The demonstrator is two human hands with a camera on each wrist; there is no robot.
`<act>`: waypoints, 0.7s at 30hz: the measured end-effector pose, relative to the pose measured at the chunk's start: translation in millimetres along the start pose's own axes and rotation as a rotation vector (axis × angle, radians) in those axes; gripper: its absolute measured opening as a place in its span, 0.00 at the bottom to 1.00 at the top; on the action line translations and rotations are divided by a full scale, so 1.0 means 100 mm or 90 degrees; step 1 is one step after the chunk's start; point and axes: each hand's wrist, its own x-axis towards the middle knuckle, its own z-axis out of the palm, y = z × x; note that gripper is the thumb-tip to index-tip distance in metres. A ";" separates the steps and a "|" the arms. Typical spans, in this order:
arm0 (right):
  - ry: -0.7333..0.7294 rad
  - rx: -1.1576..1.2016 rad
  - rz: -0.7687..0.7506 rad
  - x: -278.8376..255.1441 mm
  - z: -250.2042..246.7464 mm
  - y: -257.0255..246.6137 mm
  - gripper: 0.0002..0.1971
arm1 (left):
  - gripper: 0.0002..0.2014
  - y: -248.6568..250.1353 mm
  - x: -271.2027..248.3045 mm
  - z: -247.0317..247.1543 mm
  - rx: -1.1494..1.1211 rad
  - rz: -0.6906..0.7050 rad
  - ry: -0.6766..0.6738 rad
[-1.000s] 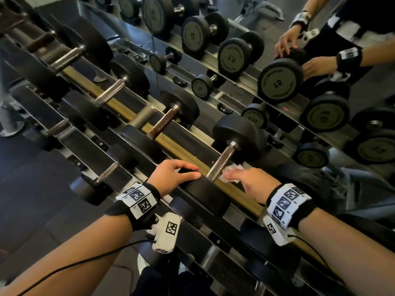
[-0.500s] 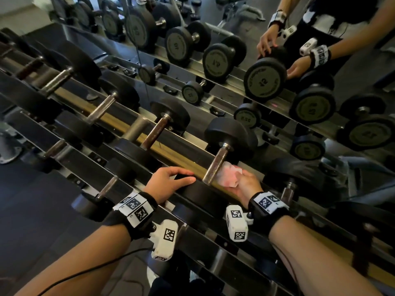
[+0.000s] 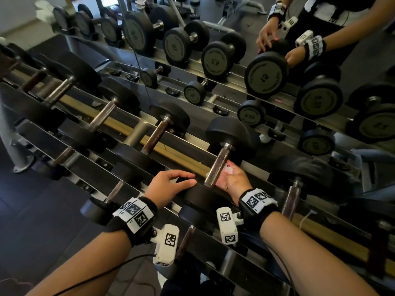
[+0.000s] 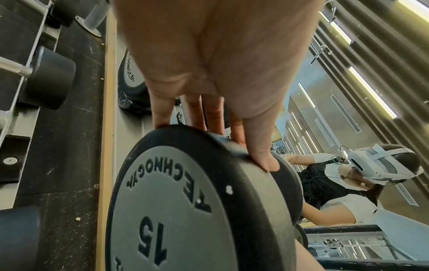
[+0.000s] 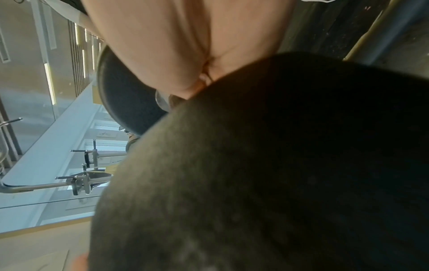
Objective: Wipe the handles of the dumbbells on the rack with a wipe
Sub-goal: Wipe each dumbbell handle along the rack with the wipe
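While your right hand (image 3: 234, 180) pinches the wipe (image 3: 227, 170) against the handle (image 3: 218, 165) at lower centre, your flat-fingered left hand (image 3: 168, 186) barely steadies the dumbbell head (image 4: 185, 201), so hard strokes could roll it.

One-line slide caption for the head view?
Left hand steadies the dumbbell head; right hand presses the wipe against its handle.

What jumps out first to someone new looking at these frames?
Centre of the head view: the right hand presses a white wipe against a steel dumbbell handle. Beside it, the left hand rests its fingers on the near weight marked 15. Behind the rack, a mirror repeats everything.
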 end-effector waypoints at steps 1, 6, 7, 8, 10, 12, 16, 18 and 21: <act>-0.001 -0.011 -0.004 0.00 -0.01 0.02 0.24 | 0.16 -0.01 0.01 0.00 0.002 0.002 -0.001; 0.030 0.063 0.024 -0.11 -0.17 0.15 0.26 | 0.14 -0.04 0.02 0.01 0.013 0.009 -0.004; 0.053 0.090 0.051 -0.09 -0.19 0.16 0.26 | 0.14 -0.04 0.02 0.01 0.009 0.011 -0.003; 0.073 0.116 0.067 -0.07 -0.20 0.16 0.25 | 0.15 -0.04 0.02 0.00 0.004 0.014 -0.002; 0.066 0.183 0.089 0.00 -0.18 0.15 0.18 | 0.15 -0.06 0.03 0.00 0.000 0.019 -0.002; 0.040 0.279 0.116 0.05 -0.09 0.12 0.17 | 0.13 -0.07 0.03 0.01 0.002 0.023 -0.002; -0.002 0.254 0.057 0.05 0.00 0.14 0.26 | 0.14 -0.09 0.04 0.01 -0.001 0.031 0.004; -0.038 0.167 0.033 0.00 -0.03 0.15 0.19 | 0.16 -0.10 0.04 0.01 -0.007 0.040 -0.001; -0.026 0.101 0.033 -0.01 -0.08 0.19 0.19 | 0.16 -0.11 0.04 0.00 -0.019 0.045 -0.004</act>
